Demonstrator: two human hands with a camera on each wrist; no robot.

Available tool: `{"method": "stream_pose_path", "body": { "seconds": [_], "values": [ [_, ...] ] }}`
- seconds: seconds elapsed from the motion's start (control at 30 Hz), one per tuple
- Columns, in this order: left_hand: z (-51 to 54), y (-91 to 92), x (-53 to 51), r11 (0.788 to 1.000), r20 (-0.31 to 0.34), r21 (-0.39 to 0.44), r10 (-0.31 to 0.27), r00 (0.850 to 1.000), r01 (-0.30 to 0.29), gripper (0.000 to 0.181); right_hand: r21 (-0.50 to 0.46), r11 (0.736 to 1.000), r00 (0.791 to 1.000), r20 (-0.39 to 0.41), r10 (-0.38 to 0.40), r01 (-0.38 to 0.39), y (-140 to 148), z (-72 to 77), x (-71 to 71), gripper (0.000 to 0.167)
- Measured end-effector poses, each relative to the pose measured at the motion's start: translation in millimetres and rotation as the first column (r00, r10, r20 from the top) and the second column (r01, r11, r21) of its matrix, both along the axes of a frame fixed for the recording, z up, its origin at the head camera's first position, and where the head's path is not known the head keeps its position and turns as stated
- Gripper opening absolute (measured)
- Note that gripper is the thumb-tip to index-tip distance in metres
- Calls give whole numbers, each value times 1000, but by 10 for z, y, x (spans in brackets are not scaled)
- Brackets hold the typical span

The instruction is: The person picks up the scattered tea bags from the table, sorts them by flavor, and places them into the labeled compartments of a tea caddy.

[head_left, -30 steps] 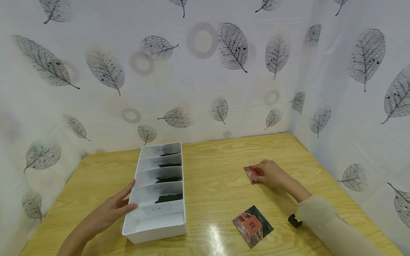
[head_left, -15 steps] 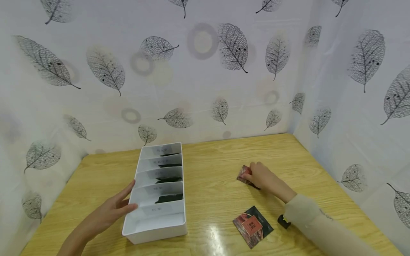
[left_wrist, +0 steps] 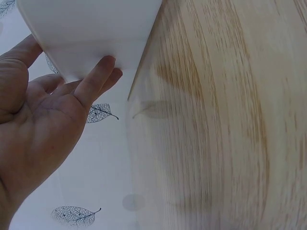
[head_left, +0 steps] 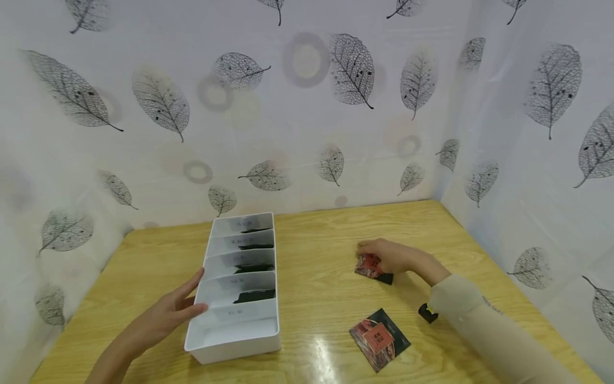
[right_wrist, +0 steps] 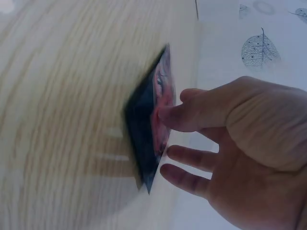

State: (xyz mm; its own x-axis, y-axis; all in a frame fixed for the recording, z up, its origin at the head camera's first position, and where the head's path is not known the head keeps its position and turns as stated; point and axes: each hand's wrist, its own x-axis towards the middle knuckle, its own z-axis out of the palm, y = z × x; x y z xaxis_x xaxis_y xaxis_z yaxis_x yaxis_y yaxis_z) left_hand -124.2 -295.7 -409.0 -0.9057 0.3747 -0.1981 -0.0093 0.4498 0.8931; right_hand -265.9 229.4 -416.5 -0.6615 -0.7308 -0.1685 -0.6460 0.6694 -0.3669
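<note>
A long white divided box (head_left: 232,352) stands left of centre, with dark packets in several compartments; the nearest compartment holds none. My left hand (head_left: 165,318) rests on its left side, thumb and index spread along the rim, and in the left wrist view the fingers (left_wrist: 98,79) lie against the outer wall. At right, my right hand (head_left: 395,256) pinches a red-and-black tea sachet (head_left: 369,266) between thumb and fingers, close to the tabletop. The thumb covers part of its red face in the right wrist view. Another tea sachet (head_left: 379,340) lies flat nearer me.
A small black object with a yellow mark (head_left: 428,312) is by the right sleeve (head_left: 460,298). Leaf-print curtains (head_left: 307,122) hang behind and at both sides of the wooden table (head_left: 316,298). Faint writing marks the box's dividers.
My right hand has moved the tea sachet slightly left; it tilted half a second ago and now shows its red face more fully. The left hand and box have kept their place.
</note>
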Motion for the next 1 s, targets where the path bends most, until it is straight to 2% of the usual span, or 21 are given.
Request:
{"method": "stream_pose_path", "body": {
  "seconds": [0.13, 0.23, 0.4, 0.53, 0.63, 0.83, 1.0],
  "values": [
    [-5, 0, -7, 1000, 14, -19, 3, 1000, -3, 83, 5, 1000, 1000, -6, -31, 31, -5, -1, -25, 56],
    [-4, -4, -7, 999, 10, -32, 6, 1000, -6, 83, 6, 994, 994, 18, -109, 109, 10, 22, -38, 48],
    [-5, -9, -6, 1000, -14, -13, -1, 1000, 1, 82, 19, 976, 973, 74, -218, 217, 79, 17, -68, 46],
    [-4, -7, -3, 1000, -16, -4, 1, 1000, -1, 82, -15, 961, 956, 112, -273, 276, 138, -50, -97, 38],
    [-3, -6, -1, 1000, -16, -3, 4, 1000, -4, 82, -67, 955, 951, 130, -279, 290, 178, -108, -112, 27],
    [-5, -1, -3, 1000, -4, -13, 5, 1000, -6, 82, -172, 949, 960, 142, -242, 265, 255, -189, -124, 11],
    [-6, 1, -3, 1000, -14, -26, 6, 1000, -6, 81, -235, 938, 962, 159, -223, 256, 324, -178, -98, 12]
  ]
}}
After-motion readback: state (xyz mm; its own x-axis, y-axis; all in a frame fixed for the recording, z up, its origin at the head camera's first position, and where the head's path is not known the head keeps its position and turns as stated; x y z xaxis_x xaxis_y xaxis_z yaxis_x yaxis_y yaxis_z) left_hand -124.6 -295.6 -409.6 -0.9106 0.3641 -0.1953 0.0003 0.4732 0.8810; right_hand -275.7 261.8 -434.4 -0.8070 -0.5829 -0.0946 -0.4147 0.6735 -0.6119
